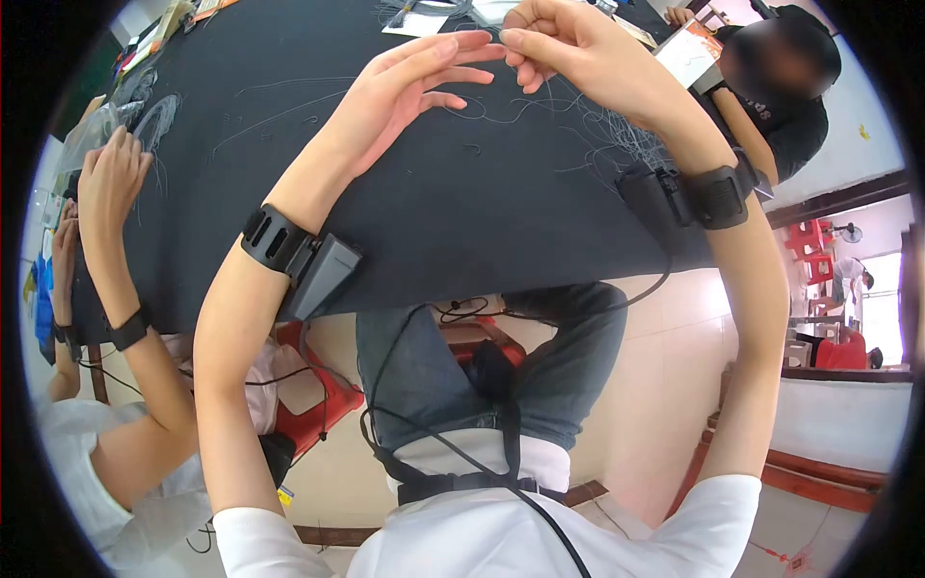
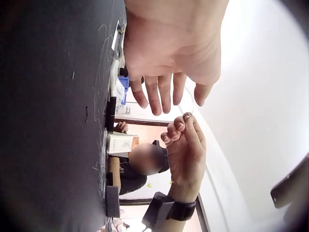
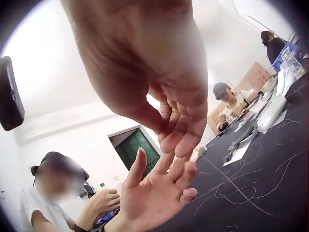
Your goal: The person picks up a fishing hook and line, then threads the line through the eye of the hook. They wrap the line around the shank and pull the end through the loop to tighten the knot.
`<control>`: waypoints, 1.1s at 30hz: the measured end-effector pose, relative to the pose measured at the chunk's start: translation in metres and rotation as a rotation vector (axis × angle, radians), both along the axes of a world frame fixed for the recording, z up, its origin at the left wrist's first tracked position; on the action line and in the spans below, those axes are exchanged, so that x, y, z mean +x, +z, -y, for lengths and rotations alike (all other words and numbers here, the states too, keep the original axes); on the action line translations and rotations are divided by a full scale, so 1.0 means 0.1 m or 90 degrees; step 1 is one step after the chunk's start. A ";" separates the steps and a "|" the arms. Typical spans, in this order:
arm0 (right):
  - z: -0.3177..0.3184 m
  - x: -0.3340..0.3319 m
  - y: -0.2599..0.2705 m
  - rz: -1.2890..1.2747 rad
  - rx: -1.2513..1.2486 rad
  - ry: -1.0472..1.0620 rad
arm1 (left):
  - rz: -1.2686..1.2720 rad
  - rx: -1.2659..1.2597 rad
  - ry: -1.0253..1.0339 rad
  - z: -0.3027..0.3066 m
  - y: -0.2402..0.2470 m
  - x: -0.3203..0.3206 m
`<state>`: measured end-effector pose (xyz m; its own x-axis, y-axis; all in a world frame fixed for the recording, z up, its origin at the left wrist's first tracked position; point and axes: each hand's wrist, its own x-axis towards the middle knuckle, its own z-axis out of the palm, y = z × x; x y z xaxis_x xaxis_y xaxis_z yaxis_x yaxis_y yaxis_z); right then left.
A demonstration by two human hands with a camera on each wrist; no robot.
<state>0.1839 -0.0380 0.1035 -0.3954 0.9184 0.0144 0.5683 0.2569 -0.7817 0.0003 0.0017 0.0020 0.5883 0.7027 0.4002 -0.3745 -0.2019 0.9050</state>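
My right hand [image 1: 588, 58] is raised over the black table [image 1: 424, 222], pinching a thin grey strand [image 3: 227, 178] between thumb and forefinger. In the right wrist view, the strand runs from those fingertips down across the table. A fine curved length of it shows near the fingertips in the left wrist view. My left hand [image 1: 400, 91] is held just beside the right, fingers extended and spread, its fingertips close to the pinching ones. In the left wrist view its palm and straight fingers show nothing gripped.
Loose tangled strands [image 1: 626, 140] lie on the table near my right forearm. At left, another person's hand [image 1: 114, 183] is by a clear bag and coiled strands [image 1: 156, 123]. A person in a black cap [image 1: 790, 106] sits at right beside a white box [image 1: 686, 56]. Cables hang over my lap.
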 end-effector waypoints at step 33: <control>0.41 -0.02 -0.70 -0.193 -0.001 -0.095 | 0.146 -0.278 -0.073 0.08 -0.06 0.06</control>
<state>0.1814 -0.0794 0.0338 -0.2349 0.9658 0.1097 0.3406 0.1875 -0.9213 0.0065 -0.0064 -0.0035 0.6023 0.7697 0.2118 -0.5712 0.2303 0.7878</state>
